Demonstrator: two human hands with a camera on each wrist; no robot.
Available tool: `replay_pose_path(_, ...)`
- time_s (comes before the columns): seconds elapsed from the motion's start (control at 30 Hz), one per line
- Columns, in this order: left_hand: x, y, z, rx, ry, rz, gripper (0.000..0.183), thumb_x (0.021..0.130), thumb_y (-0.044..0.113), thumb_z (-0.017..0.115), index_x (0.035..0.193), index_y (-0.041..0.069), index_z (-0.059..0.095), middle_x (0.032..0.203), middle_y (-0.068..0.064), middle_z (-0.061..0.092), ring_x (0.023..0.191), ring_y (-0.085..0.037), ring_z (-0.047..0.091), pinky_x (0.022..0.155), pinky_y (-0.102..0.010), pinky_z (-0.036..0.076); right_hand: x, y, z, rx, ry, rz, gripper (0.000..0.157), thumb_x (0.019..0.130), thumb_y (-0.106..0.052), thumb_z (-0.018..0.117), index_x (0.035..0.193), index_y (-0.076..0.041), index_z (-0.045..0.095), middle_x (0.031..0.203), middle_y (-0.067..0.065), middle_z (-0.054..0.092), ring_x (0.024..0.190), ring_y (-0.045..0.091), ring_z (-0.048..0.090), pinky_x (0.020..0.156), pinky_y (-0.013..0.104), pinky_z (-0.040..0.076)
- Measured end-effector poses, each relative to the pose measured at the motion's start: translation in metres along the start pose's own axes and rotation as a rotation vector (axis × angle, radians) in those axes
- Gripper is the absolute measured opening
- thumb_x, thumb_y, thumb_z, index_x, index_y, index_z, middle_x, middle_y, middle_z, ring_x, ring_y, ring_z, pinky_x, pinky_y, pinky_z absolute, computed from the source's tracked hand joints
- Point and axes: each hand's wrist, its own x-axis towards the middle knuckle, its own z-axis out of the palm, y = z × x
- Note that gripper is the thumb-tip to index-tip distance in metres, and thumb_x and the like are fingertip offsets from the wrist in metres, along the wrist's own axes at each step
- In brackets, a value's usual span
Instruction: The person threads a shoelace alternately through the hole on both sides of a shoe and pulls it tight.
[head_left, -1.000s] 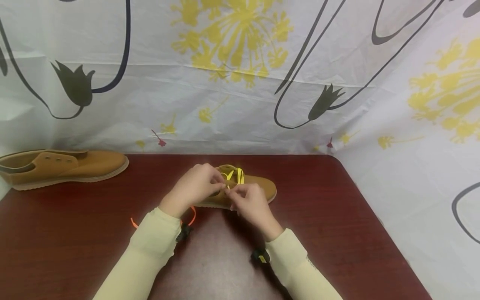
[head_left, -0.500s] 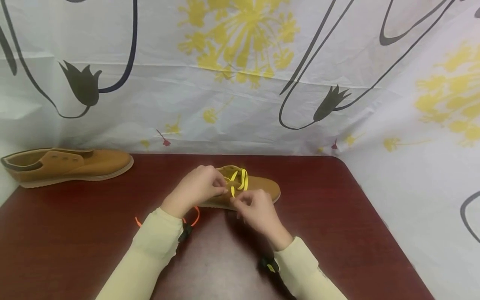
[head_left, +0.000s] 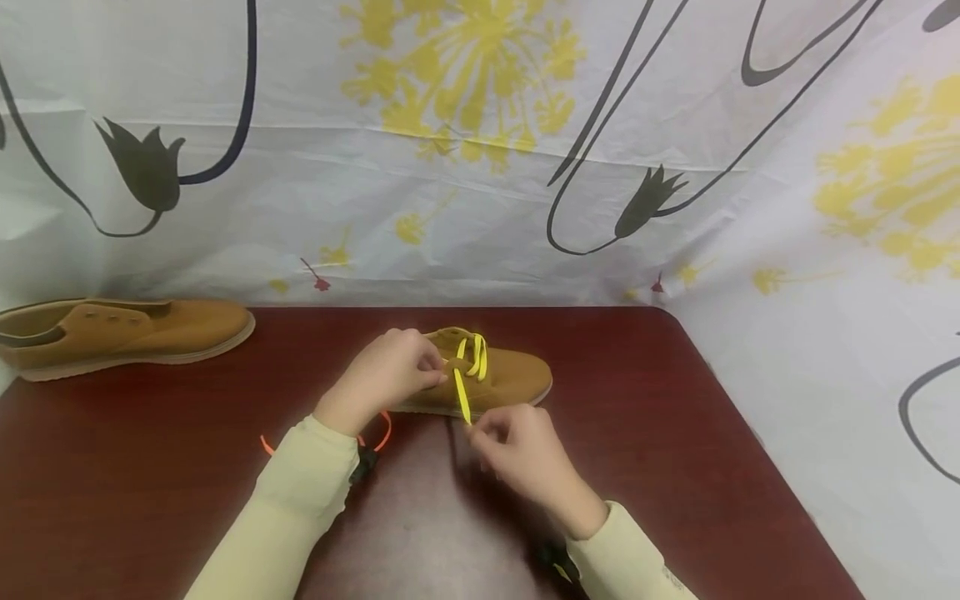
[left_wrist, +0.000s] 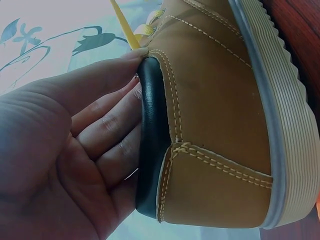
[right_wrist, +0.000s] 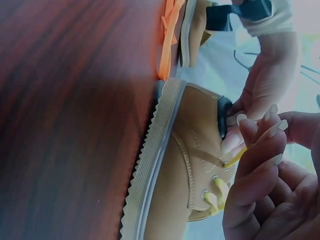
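Observation:
A tan lace-up shoe [head_left: 517, 375] stands on the table with its toe to the right. Yellow shoelace [head_left: 462, 400] runs through its front eyelets. My left hand [head_left: 390, 367] pinches the edge of the shoe's eyelet flap; in the left wrist view the thumb [left_wrist: 105, 77] lies by the top eyelet and the other fingers reach behind the dark padded collar [left_wrist: 152, 135]. In front of the shoe my right hand [head_left: 525, 450] pinches the yellow lace, which stretches taut from an eyelet. The right wrist view shows curled fingers [right_wrist: 260, 170] covering the lace's end.
A second tan shoe [head_left: 135, 337], its eyelets unlaced, stands at the table's far left. Orange shoelace [right_wrist: 172, 35] lies on the table behind the left wrist. A white patterned cloth [head_left: 480, 208] hangs behind the dark red table [head_left: 637, 417] and along its right side.
My right hand has moved away from the shoe, towards me and slightly right, drawing a longer stretch of yellow lace out through the eyelet. My left hand stays at the flap.

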Motion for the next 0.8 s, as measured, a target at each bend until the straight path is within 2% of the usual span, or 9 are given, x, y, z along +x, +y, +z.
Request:
replay_pose_path(0.33,0.001,-0.002,0.001,-0.011,0.005,-0.003,0.007,0.089,0.022,0.078,0.091,0.017,0.081,0.088,0.004,0.078,0.071,-0.008,0.066,0.072,-0.03,0.055,-0.029,-0.008,-0.005,-0.067,-0.028,-0.091,0.022,0.087,-0.012,0.069,0.066,-0.017,0.07,0.054,-0.017,0.053,0.046,-0.007,0.037,0.046,0.017,0.037)
replay_pose_path(0.53,0.0,-0.001,0.0,-0.007,0.013,0.003,0.006,0.089,0.021,0.078,0.089,0.016,0.081,0.086,0.004,0.078,0.068,-0.008,0.064,0.069,-0.029,0.053,-0.046,-0.014,-0.007,-0.137,0.011,-0.139,0.025,0.086,-0.016,0.072,0.064,-0.026,0.067,0.054,-0.022,0.05,0.049,-0.009,0.038,0.048,0.016,0.039)
replay_pose_path(0.7,0.0,-0.001,0.001,-0.007,0.009,0.0,0.007,0.09,0.022,0.077,0.089,0.016,0.08,0.085,0.004,0.077,0.067,-0.008,0.063,0.068,-0.029,0.052,-0.047,-0.01,-0.003,-0.162,0.0,-0.138,0.025,0.087,-0.017,0.072,0.064,-0.025,0.068,0.054,-0.022,0.05,0.049,-0.009,0.039,0.048,0.015,0.039)
replay_pose_path(0.73,0.0,-0.001,0.001,-0.009,0.008,0.003,0.008,0.09,0.022,0.076,0.088,0.016,0.08,0.082,0.005,0.076,0.064,-0.007,0.061,0.066,-0.028,0.051,-0.046,-0.008,0.0,-0.165,-0.009,-0.133,0.024,0.087,-0.017,0.072,0.064,-0.024,0.068,0.054,-0.022,0.05,0.049,-0.009,0.04,0.048,0.015,0.04)
replay_pose_path(0.8,0.001,-0.001,0.002,-0.006,0.008,0.016,0.021,0.094,0.024,0.072,0.075,0.017,0.075,0.067,0.008,0.066,0.057,-0.007,0.053,0.06,-0.026,0.045,-0.042,-0.004,0.005,-0.173,-0.028,-0.126,0.023,0.088,-0.019,0.073,0.066,-0.024,0.07,0.054,-0.021,0.052,0.049,-0.009,0.041,0.049,0.015,0.04)
